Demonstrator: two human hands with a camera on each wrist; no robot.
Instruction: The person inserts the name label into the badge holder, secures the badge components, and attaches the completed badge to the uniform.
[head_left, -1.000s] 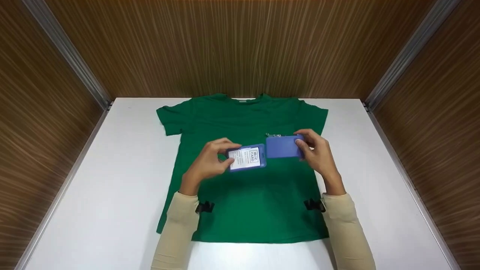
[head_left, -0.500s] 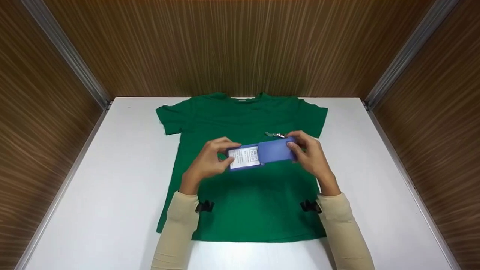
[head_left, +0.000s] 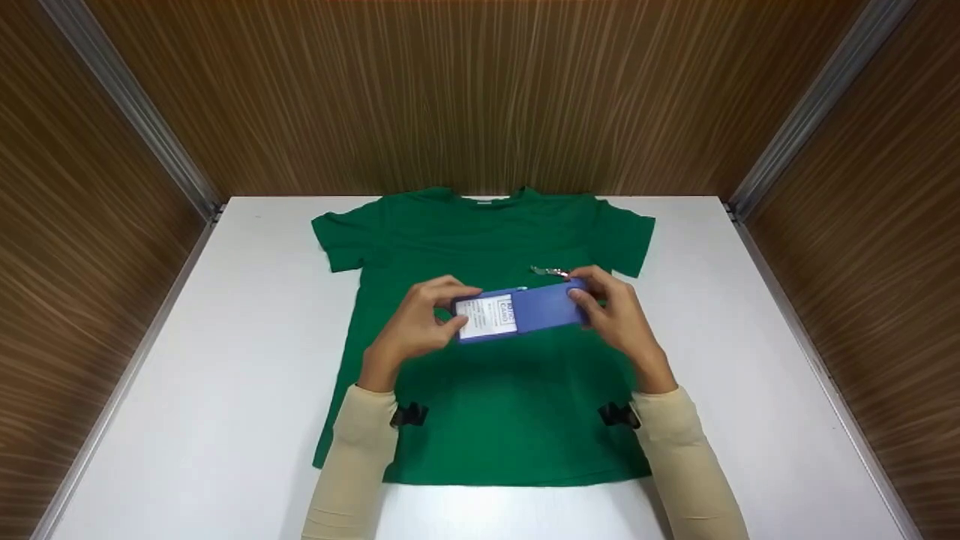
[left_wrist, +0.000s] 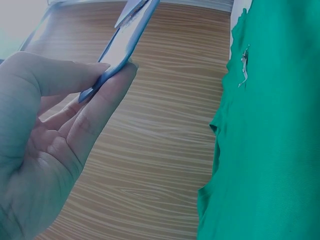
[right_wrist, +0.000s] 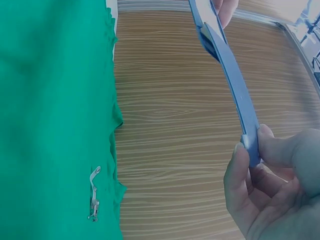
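Note:
My left hand point(head_left: 414, 321) pinches the left end of a blue badge holder point(head_left: 480, 338) between thumb and fingers. In it sits a white card point(head_left: 486, 316) printed "ID/IC CARD". My right hand point(head_left: 621, 321) pinches the right end of a plain blue cover point(head_left: 547, 307), whose left end overlaps the holder's right end and hides part of the card. In the right wrist view the cover point(right_wrist: 240, 90) runs at a slant up to the holder. Both pieces are held above a green T-shirt point(head_left: 495, 420). A small metal clip point(head_left: 553, 271) lies on the shirt, just beyond the cover.
The T-shirt is spread flat on a white table point(head_left: 255, 337), collar toward the back. Wood-grain panels point(head_left: 480, 97) rise at the back and both sides, with metal rails point(head_left: 142, 112) at the corners.
My right hand has moved left and slightly toward me with the blue cover, from a gap beside the holder to overlapping its right end. The left hand has stayed in place.

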